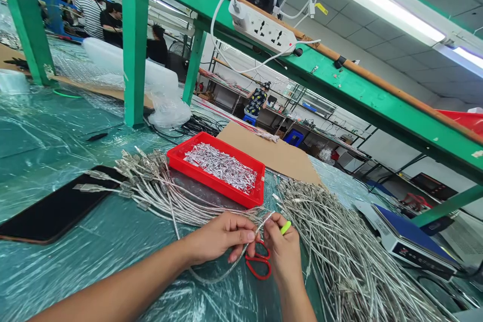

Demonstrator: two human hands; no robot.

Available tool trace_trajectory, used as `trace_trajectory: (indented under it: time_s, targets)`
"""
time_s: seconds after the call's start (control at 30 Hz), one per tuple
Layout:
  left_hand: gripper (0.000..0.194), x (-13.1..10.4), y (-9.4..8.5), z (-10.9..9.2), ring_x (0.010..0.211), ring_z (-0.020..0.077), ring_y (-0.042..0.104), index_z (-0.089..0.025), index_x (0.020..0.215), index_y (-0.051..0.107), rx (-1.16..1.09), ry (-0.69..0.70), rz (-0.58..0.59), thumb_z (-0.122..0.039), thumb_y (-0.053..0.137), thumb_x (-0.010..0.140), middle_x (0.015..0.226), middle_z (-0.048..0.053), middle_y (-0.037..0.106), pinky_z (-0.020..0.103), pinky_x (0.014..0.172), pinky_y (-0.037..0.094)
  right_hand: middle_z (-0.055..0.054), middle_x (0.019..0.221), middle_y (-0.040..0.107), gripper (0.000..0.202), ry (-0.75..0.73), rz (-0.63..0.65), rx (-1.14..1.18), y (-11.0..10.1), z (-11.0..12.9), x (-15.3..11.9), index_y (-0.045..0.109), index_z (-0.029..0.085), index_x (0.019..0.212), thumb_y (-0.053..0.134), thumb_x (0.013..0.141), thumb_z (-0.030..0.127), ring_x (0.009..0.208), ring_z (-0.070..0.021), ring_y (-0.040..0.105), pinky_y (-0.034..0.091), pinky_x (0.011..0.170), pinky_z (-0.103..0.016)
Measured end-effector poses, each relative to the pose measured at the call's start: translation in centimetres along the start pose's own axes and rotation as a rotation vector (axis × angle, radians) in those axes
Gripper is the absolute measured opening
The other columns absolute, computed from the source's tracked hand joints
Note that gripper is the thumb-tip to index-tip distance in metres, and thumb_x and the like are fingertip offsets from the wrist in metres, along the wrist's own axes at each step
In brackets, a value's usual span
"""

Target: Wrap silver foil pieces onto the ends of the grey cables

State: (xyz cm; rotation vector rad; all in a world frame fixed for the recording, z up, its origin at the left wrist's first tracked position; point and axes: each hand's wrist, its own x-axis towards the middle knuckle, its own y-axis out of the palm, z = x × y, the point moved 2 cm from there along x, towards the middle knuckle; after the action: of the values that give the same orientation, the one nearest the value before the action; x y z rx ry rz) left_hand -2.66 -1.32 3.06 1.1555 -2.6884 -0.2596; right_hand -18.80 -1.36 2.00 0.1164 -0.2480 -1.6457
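Note:
My left hand (229,237) pinches a silvery braided cable (217,280) near its end; the rest loops below the wrist. Close beside it, my right hand (282,247) closes on the cable's tip, and a small yellow-green rod (286,227) sticks out between its fingers; the rest of that rod is hidden. Red-handled scissors (258,267) lie beneath the hands, their blades out of sight. Behind the left hand is a bundle of cables (184,206) with metal USB-type plugs. A large heap of similar cables (350,251) spreads to the right of my right hand.
A red tray (211,181) of small shiny metal pieces stands beyond my hands. A black phone-like slab (56,206) lies left. Cardboard (271,153) is behind the tray, a scale (409,239) right. A green frame (136,45) carries a power strip (262,27). Other people sit farther off.

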Motion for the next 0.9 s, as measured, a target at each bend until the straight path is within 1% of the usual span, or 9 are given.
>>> trace_trajectory:
  time_s: [0.2,0.27,0.33,0.43,0.5,0.57,0.67,0.77,0.9]
  targets:
    - [0.033,-0.3,0.2,-0.4,0.041,0.0042,0.045,-0.012,0.084,0.065,-0.009,-0.04,0.053,-0.045,0.067,0.08,0.071,0.002,0.067,0.018,0.044,0.034,0.009,0.05,0.043,0.033,0.028,-0.149,0.064,-0.9,-0.2,1.1,0.059,0.018,0.076,0.081,0.065,0.04,0.041,-0.0049,0.028,0.019,0.041,-0.019]
    - [0.032,-0.2,0.2,-0.2,0.041,0.0048,0.045,-0.013,0.083,0.063,-0.022,-0.052,0.025,-0.044,0.07,0.076,0.072,0.002,0.068,0.019,0.044,0.035,0.01,0.05,0.042,0.033,0.022,-0.182,0.073,-1.3,0.2,1.3,0.059,0.018,0.077,0.081,0.065,0.04,0.039,-0.0042,0.024,0.016,0.039,-0.019]
    - [0.032,0.0,0.0,0.0,0.04,0.005,0.045,-0.014,0.081,0.06,-0.025,-0.05,-0.064,-0.042,0.072,0.073,0.069,0.001,0.068,0.019,0.043,0.034,0.009,0.051,0.043,0.034,0.012,-0.183,0.083,-1.3,0.6,1.1,0.061,0.017,0.077,0.08,0.066,0.043,0.039,-0.0041,0.022,0.015,0.039,-0.02]
    - [0.031,0.3,-0.4,0.4,0.04,0.0046,0.044,-0.015,0.077,0.054,-0.006,-0.022,-0.226,-0.039,0.073,0.07,0.063,-0.003,0.064,0.018,0.042,0.031,0.007,0.052,0.043,0.037,-0.029,-0.127,0.072,-0.9,1.1,0.5,0.066,0.016,0.083,0.074,0.072,0.05,0.04,-0.0046,0.024,0.015,0.04,-0.02]
    - [0.033,0.4,-0.7,0.5,0.04,0.0049,0.044,-0.016,0.076,0.052,0.004,0.003,-0.296,-0.038,0.075,0.068,0.06,-0.006,0.061,0.018,0.041,0.032,0.005,0.056,0.046,0.039,-0.074,-0.044,0.025,-0.4,1.3,0.0,0.068,0.015,0.093,0.071,0.076,0.051,0.042,-0.0049,0.025,0.016,0.041,-0.02]
    - [0.035,0.6,-0.7,0.5,0.039,0.0054,0.044,-0.017,0.076,0.051,0.014,0.028,-0.331,-0.039,0.076,0.066,0.058,-0.007,0.057,0.018,0.04,0.033,0.005,0.061,0.049,0.041,-0.118,0.073,-0.057,0.1,1.4,-0.5,0.066,0.017,0.106,0.072,0.078,0.046,0.046,-0.006,0.031,0.022,0.044,-0.019]
    - [0.036,0.7,-0.7,0.7,0.038,0.0063,0.043,-0.018,0.075,0.05,0.043,0.05,-0.351,-0.04,0.076,0.067,0.052,-0.009,0.051,0.019,0.039,0.032,0.005,0.067,0.05,0.051,-0.123,0.213,-0.167,0.8,1.4,-1.1,0.061,0.02,0.117,0.078,0.073,0.037,0.054,-0.0084,0.04,0.032,0.049,-0.019]
    - [0.034,0.8,-0.4,1.0,0.039,0.0068,0.041,-0.018,0.075,0.048,0.051,0.04,-0.341,-0.039,0.073,0.068,0.055,-0.007,0.052,0.019,0.039,0.031,0.006,0.068,0.049,0.058,-0.071,0.236,-0.198,1.5,1.1,-1.4,0.059,0.022,0.119,0.083,0.066,0.031,0.058,-0.0093,0.042,0.036,0.053,-0.02]
    - [0.014,0.4,-0.1,1.0,0.051,0.0091,0.045,-0.018,0.074,0.049,0.196,0.105,-0.418,-0.019,0.062,0.07,0.063,-0.005,0.054,0.02,0.048,0.035,0.007,0.064,0.044,0.044,-0.095,0.173,-0.311,2.2,0.5,-1.6,0.06,0.018,0.104,0.081,0.068,0.033,0.058,-0.0096,0.04,0.035,0.054,-0.02]
